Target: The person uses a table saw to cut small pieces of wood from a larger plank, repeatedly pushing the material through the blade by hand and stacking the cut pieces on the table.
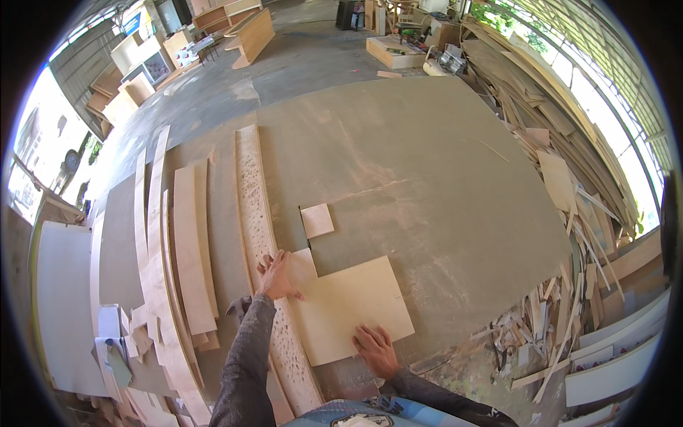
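A pale rectangular plywood panel (356,306) lies flat on a large worn tabletop, its left side along a long speckled strip (250,181). My left hand (279,276) is spread at that side, thumb on the wood and fingers over the strip. Flat on the panel's near right part rests my right hand (377,350), fingers apart. A smaller pale piece (304,262) shows beside my left fingers. Farther off lies a small square of plywood (317,220). A thin dark line, perhaps a slot or blade, runs along the left sides of these pieces.
Long wooden strips (192,242) lie left of the speckled one. Scrap wood (530,327) is heaped at the right, below a tall stack of boards (569,121). A wooden cabinet part (252,39) and an air compressor (450,60) stand on the far floor.
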{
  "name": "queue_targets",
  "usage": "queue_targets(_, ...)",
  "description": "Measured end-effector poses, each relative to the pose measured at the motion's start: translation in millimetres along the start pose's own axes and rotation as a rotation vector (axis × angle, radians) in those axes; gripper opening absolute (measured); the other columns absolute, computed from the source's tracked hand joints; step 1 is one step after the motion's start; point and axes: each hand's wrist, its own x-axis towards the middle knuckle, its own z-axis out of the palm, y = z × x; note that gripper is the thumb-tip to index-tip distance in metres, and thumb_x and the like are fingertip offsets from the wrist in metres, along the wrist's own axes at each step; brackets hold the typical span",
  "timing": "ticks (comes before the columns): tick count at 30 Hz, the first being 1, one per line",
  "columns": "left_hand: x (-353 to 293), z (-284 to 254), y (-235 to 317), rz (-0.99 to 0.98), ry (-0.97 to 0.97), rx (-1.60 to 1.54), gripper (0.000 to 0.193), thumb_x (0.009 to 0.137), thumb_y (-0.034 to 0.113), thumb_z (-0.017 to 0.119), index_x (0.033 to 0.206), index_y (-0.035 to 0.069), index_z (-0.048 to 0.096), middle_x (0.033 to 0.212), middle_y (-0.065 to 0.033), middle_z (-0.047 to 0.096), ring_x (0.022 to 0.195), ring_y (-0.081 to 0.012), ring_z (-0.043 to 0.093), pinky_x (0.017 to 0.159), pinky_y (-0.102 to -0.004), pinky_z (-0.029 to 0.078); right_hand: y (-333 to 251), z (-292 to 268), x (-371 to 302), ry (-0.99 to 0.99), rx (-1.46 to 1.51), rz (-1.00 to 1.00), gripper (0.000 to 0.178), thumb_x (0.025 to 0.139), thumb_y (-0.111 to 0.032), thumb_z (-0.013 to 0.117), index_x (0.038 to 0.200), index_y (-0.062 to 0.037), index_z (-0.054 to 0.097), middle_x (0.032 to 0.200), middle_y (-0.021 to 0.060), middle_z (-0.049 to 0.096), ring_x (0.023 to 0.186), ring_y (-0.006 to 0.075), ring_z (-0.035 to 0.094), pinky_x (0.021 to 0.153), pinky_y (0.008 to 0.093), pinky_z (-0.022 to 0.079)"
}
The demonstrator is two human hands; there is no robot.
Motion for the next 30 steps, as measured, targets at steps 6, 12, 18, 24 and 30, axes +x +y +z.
queue_targets(6,-29.9,21.0,-22.6,0.036,0.257,-0.112,0.088,0.059,0.022,0.091,0.137,0.007,0.053,0.138,-0.0085,0.051,0.132,-0.0346,0.041,0.108,-0.0592,0.028,-6.3,-12.4,-15.0,-0.004,0.006,-0.095,0.049,0.083,-0.035,0.075,0.126,-0.0114,0.067,0.145,0.0086,0.054,0.138,0.0245,0.045,0.115,0.0498,0.028)
queue_targets(12,-58.9,-13.8,21.9,-0.005,0.298,-0.19,0.034,0.076,-0.001,0.075,0.11,0.004,0.069,0.103,-0.0068,0.062,0.098,-0.0266,0.06,0.095,-0.04,0.043,68.1,-37.9,72.7,0.085,0.171,-0.194,0.028,0.083,-0.027,0.071,0.104,-0.009,0.069,0.119,0.0105,0.066,0.112,0.0295,0.061,0.098,0.0513,0.041)
queue_targets(18,-156.8,-20.0,-50.6,-0.33,0.97,-0.879,0.019,0.088,0.002,0.072,0.107,0.0,0.069,0.1,-0.0045,0.065,0.084,-0.0165,0.064,0.07,-0.0279,0.051,140.1,-51.3,270.6,0.19,0.202,0.002,0.034,0.075,-0.014,0.071,0.106,-0.0089,0.058,0.108,0.0128,0.063,0.101,0.032,0.064,0.089,0.0438,0.05)
queue_targets(24,-287.4,-32.6,-216.6,-0.541,1.86,-1.358,0.041,0.102,0.021,0.058,0.136,0.0,0.052,0.117,-0.0095,0.061,0.104,-0.0234,0.062,0.096,-0.0365,0.051,136.6,-49.1,360.5,0.041,0.234,-0.103,0.053,0.067,-0.017,0.077,0.113,-0.009,0.053,0.116,0.0106,0.062,0.109,0.0362,0.063,0.087,0.0456,0.053)
queue_targets(30,-323.3,20.6,-160.9,-0.899,1.704,-1.234,0.04,0.103,0.021,0.051,0.14,0.005,0.049,0.123,-0.009,0.057,0.11,-0.0242,0.059,0.101,-0.0374,0.046,135.8,-57.7,377.0,-0.234,0.268,-0.07,0.067,0.058,-0.022,0.085,0.115,-0.0053,0.054,0.116,0.0124,0.06,0.1,0.0272,0.062,0.087,0.0419,0.053)
